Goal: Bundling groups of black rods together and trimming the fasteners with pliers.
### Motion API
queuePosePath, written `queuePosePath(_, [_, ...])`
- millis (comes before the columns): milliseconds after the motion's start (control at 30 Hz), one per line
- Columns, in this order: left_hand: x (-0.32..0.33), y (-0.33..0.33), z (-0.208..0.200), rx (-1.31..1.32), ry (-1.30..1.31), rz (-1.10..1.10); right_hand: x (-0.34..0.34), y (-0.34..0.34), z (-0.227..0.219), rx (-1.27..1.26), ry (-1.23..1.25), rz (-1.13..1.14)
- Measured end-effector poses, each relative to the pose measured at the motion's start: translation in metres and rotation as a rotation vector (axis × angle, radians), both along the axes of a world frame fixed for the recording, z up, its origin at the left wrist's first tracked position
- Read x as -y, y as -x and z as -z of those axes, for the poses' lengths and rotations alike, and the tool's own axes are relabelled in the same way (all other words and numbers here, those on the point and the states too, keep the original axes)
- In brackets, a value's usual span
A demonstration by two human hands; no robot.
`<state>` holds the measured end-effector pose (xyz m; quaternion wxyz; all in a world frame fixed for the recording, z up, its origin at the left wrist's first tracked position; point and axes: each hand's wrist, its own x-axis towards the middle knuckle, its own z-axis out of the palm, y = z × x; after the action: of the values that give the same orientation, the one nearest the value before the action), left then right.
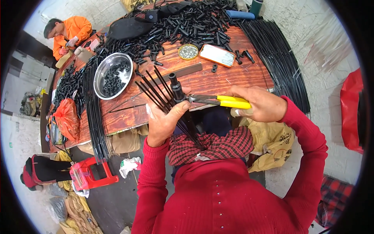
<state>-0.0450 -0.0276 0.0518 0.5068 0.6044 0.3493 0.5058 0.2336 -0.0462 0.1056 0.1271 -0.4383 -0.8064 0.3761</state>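
Observation:
My left hand (163,121) is closed around a black stepped tube fitting (177,87) and a bundle of thin black rods (156,90). The rods fan out above the hand and run down toward my lap. In my right hand (261,103) is a pair of pliers (233,102) with yellow handles. The plier jaws meet the side of the fitting beside my left thumb; what they grip there is too small to tell. A red-and-black checked cloth (210,147) lies over my lap below.
The wooden table (245,74) carries a heap of black fittings (194,27), a metal bowl (98,84) of small black rings, a round tin (187,52), a rectangular tray (218,55) and rod bundles (278,58). A person in orange (76,29) works at the far left. A red stool (95,175) stands left.

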Motion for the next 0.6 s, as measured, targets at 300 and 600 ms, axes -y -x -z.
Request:
queuePosePath(300, [0.004, -0.001, -0.005, 0.011, -0.037, 0.046, -0.015, -0.004, -0.026, -0.114, 0.038, -0.204])
queuePosePath(600, [0.005, -0.001, -0.011, -0.002, -0.006, 0.117, -0.02, -0.009, -0.041, -0.27, 0.776, -0.098])
